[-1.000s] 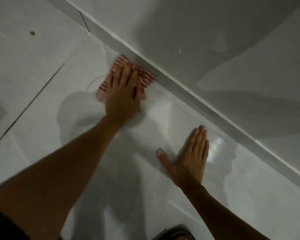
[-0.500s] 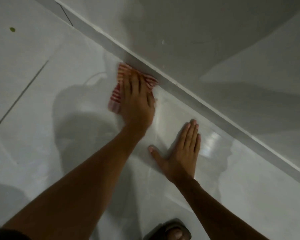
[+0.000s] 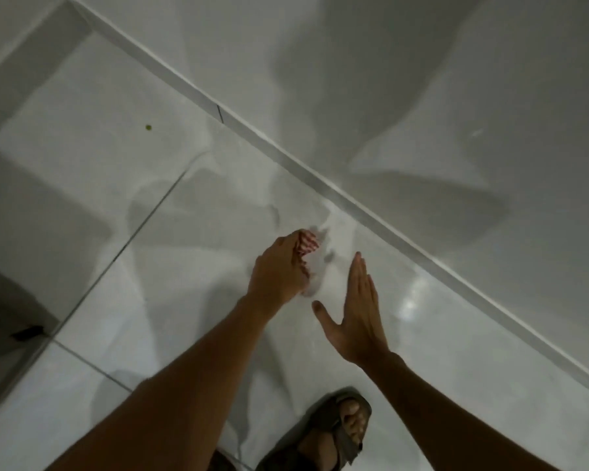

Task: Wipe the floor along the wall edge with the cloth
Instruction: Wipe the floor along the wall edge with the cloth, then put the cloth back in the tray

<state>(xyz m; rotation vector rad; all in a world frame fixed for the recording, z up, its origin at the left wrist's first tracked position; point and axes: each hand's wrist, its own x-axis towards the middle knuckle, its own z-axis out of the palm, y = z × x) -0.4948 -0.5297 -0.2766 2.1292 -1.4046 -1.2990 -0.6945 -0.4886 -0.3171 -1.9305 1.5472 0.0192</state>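
Dim, greyish scene. Soft overlapping shadows cast across floor (image 3: 82,158) and wall (image 3: 422,79). Glare patch seen on tile near skirting (image 3: 381,212). Slight blur; straight lines bent at edges.

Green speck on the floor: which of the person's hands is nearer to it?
Left. The left hand, gripping the cloth, lies between the speck and the right hand.

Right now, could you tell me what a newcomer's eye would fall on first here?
The red-and-white striped cloth bunched in the left hand, mid-frame above pale floor tiles. Beside it the right hand is open, fingers flat together. A sandalled foot stands at the bottom, and the skirting runs diagonally behind.
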